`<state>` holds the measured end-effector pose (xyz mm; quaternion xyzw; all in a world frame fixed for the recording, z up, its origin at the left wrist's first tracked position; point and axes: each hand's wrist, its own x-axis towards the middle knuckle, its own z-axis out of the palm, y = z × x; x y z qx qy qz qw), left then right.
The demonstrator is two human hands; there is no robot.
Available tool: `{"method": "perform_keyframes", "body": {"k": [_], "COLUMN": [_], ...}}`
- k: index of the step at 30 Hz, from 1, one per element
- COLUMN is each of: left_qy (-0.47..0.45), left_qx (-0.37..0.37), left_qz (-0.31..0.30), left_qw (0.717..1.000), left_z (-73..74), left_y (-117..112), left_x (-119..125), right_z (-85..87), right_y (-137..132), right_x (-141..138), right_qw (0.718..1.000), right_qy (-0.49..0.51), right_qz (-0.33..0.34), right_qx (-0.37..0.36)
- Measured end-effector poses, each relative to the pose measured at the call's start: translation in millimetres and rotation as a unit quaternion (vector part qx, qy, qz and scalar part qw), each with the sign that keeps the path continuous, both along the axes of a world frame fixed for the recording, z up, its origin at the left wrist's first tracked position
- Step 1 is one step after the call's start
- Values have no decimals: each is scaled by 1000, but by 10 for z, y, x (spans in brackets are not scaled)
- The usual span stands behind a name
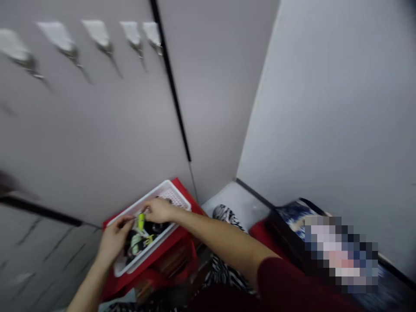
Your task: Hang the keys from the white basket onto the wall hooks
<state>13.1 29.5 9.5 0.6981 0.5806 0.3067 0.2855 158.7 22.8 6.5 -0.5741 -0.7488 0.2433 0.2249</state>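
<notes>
A white plastic basket (173,195) rests on a red stand (177,247) low in the frame. It holds dark and pale-green items (139,242), blurred by motion. Over the basket's near side, my left hand (113,240) is curled, fingertips touching a small yellow-green object (141,221). My right hand (159,210) reaches in from the right with its fingers closed beside the same object. Which hand carries the object is unclear.
Grey walls meet in a corner behind the basket. A row of wall hooks (104,43) runs along the upper left. A black-and-white patterned cloth (224,214) lies right of the stand. A dark blue patterned item (294,214) sits at the right.
</notes>
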Motion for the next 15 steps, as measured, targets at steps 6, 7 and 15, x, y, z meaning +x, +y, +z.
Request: {"method": "perform_keyframes", "body": {"k": [6, 7, 15], "left_qy": [-194, -202, -212], "left_qx": [-25, -23, -11], "left_qz": [20, 16, -18], "left_qw": [981, 979, 977], "left_z": [-86, -98, -185], "left_y": [41, 45, 31], "left_x": [-127, -143, -217], "right_z": [84, 112, 196], "right_y": [175, 192, 151], "right_x": [72, 72, 54], "right_qw": [953, 940, 922], "right_qy": [283, 322, 374], "right_qz": [-108, -109, -100], "right_qx": [8, -2, -31]}}
